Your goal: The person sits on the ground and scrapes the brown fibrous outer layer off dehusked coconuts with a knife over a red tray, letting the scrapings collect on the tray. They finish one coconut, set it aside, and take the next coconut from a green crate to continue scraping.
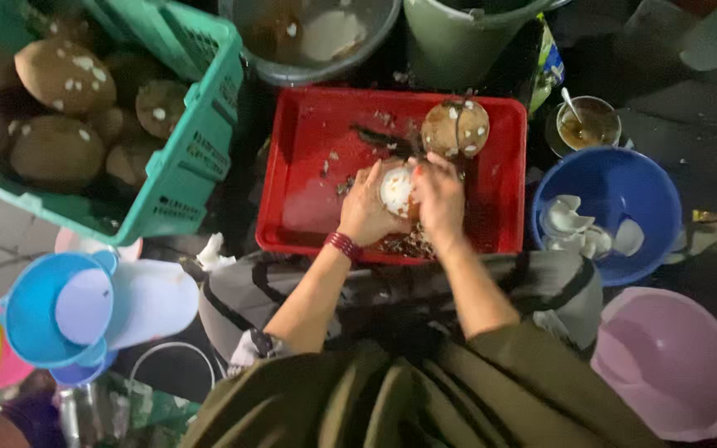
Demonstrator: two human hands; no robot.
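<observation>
1. Red tray [309,158]: landmark, centre of view, on the person's lap side.
2. Left hand [367,207]: over the near half of the tray, fingers curled round a coconut piece [396,191] with white flesh showing; a red wristband [343,245] sits at the wrist.
3. Right hand [440,199]: just right of the left hand, closed on the same coconut piece; the two hands are together, touching across it. Whether it holds a tool cannot be told.
4. Brown coconut [456,127]: at the tray's far right corner, beyond the hands.
5. Husk scraps [412,245]: on the tray's near edge, below the hands.
6. Green crate [184,158]: left of the tray, filled with brown coconuts.
7. Blue bowl [632,187]: right of the tray, holding white coconut pieces [574,224].
8. Pink bowl [665,357]: right of the tray and nearer the person.
9. Grey bucket [309,41]: beyond the tray.
10. Small cup [588,124] with spoon: beyond the blue bowl.
</observation>
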